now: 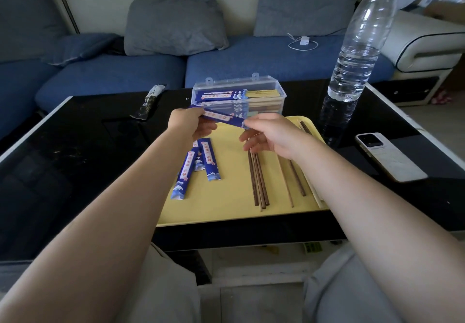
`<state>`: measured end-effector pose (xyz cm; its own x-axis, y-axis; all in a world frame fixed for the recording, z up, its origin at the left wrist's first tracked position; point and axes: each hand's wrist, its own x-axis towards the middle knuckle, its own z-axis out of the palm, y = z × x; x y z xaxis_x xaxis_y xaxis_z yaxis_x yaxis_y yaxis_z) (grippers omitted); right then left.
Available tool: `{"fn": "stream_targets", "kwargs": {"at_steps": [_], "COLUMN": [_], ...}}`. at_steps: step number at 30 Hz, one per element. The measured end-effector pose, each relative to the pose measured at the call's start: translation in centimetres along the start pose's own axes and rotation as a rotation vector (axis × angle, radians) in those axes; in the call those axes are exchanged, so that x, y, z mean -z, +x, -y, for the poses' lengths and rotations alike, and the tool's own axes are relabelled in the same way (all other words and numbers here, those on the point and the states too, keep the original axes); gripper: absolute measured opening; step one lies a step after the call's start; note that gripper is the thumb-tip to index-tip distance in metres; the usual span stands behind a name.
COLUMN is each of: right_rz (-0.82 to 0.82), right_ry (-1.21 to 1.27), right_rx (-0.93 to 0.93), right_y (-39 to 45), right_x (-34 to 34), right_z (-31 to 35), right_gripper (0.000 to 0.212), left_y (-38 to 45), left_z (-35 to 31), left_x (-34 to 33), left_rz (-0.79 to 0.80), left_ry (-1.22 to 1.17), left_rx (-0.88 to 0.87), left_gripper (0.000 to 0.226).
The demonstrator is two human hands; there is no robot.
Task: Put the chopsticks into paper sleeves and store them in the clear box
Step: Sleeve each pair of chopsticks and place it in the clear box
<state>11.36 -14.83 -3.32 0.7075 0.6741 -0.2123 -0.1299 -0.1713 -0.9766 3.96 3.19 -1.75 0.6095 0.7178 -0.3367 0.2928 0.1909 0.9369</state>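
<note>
Chopsticks (259, 179) are lying loose on the right half of a yellow tray (226, 204), dark wooden ones bunched together and a few paler ones beside them, all pointing roughly away from the person. Going from the left, a dark wrapped packet (148, 102) is resting on the black table (75, 159) near its far edge. Next, three blue paper sleeves (198, 164) are lying overlapped on the left part of the tray. Above them the left hand (191, 123) is pinching one end of another blue sleeve (219, 116), holding it slanted above the tray, just in front of the clear box (237, 96). That box is standing at the tray's far edge with its lid up, with sleeved chopsticks stacked inside. The right hand (269, 134) is touching the sleeve's other end with thumb and forefinger while its other fingers are hanging loosely curled; whether it is really gripping the paper cannot be told. Further right, a tall water bottle (359, 53) is standing on the table, and a white phone (390, 159) is lying face down near the edge.
</note>
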Motion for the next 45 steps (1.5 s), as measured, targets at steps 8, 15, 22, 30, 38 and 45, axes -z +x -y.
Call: {"fn": "stream_targets", "kwargs": {"at_steps": [8,15,22,30,38,45], "right_rz": [-0.324,-0.264,-0.389,-0.188,-0.244,-0.2], "right_ry": [-0.114,-0.114,-1.197,-1.349,-1.323,-1.254], "right_rx": [0.014,-0.043,-0.14,-0.277,-0.198,-0.235], "right_y": [0.3,0.1,0.1,-0.3,0.0,-0.3], "right_x": [1.3,1.5,4.0,2.9,1.9,1.7], "right_z": [-0.5,-0.8,-1.9,-1.9,-1.8,-1.6], "right_gripper": [0.011,0.02,0.016,0.02,0.013,0.014], "left_y": [0.7,-1.8,-1.0,-1.4,-1.3,-1.3], "left_z": [2.5,3.6,4.0,4.2,4.1,3.7], "left_x": [-0.7,-4.3,-3.7,-4.1,-4.0,-3.8], "left_rz": [0.031,0.312,0.325,0.449,0.423,0.423], "left_ry": [0.752,0.918,0.857,0.675,0.688,0.495], "left_rx": [-0.595,-0.733,-0.457,-0.056,-0.056,0.023], "left_gripper": [0.057,0.031,0.021,0.043,0.044,0.036]}}
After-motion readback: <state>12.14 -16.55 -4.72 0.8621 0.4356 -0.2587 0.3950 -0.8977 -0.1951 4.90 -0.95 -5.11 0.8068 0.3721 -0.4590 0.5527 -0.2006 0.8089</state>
